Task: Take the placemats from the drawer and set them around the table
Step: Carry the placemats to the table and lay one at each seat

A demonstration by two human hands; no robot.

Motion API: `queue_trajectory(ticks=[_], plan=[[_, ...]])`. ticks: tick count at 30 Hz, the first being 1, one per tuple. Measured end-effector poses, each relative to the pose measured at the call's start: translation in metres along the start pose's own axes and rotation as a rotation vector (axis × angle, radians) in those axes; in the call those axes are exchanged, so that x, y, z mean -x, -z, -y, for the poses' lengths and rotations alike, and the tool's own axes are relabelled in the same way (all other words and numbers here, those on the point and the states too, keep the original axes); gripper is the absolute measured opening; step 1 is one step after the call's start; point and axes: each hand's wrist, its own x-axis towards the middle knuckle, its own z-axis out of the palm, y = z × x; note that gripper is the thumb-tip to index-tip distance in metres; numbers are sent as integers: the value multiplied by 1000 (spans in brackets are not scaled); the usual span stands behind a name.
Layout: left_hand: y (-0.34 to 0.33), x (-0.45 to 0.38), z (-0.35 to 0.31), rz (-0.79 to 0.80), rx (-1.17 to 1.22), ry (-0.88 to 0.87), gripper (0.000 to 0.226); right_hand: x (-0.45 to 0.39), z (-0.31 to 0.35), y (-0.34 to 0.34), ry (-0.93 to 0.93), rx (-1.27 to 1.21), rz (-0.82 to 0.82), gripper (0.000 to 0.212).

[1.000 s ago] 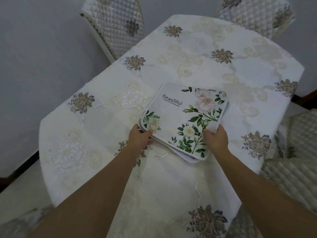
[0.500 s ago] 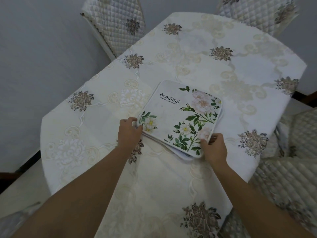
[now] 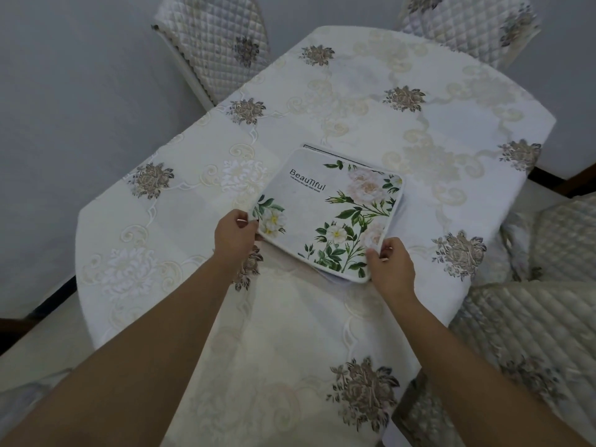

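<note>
Head view, nearest first: two bare forearms reach in from the bottom corners over the near end of the desk (image 3: 290,350), which is covered in a cream embroidered cloth with brown-grey flower clusters. One such cluster lies close to the near edge, between the forearms and toward the right.

Left hand (image 3: 233,235) holds the near-left corner of the top placemat (image 3: 325,214) — thumb on the printed face by the white flower, the other fingers curled below the edge. Right hand (image 3: 392,267) pinches the near-right corner of the same mat, thumb on top beside the green leaves, fingertips tucked under. So each grip is closed on that mat, one corner apiece.

That top placemat is square with rounded corners, printed with pale roses, green leaves and the word "BeauTiful". It sits on a stack of further mats (image 3: 332,279) about mid-desk, closer to the near end; white edges of the lower ones show under its near side and a dark-lined edge shows beyond its far side. How many lie beneath, I cannot tell.

Beyond the stack, the cloth runs on to the far end of the desk. Quilted chair covers stand past the far-left corner (image 3: 213,43) and the far-right corner (image 3: 467,24) — another quilted seat (image 3: 532,317) sits along the right edge.
</note>
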Motion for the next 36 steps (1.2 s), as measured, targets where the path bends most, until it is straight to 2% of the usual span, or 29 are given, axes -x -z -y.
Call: queue_trajectory(ticks=[9,11,15,22,30,36], plan=[[69,59,8,-178,136,-71,3,47,28,-14,174,-110,42,13],[89,76,16,-226,170,-64,1,60,36,-21,212,-116,79,12],[130,107,38,-331,224,-22,12,88,50,-44,302,-104,161,15],[197,139,86,-447,314,45,6,161,66,-81,365,-85,263,15],[260,137,151,-375,373,122,9,230,72,-135,280,15,241,17],[293,121,182,-244,361,141,7,284,67,-174,152,39,139,16]])
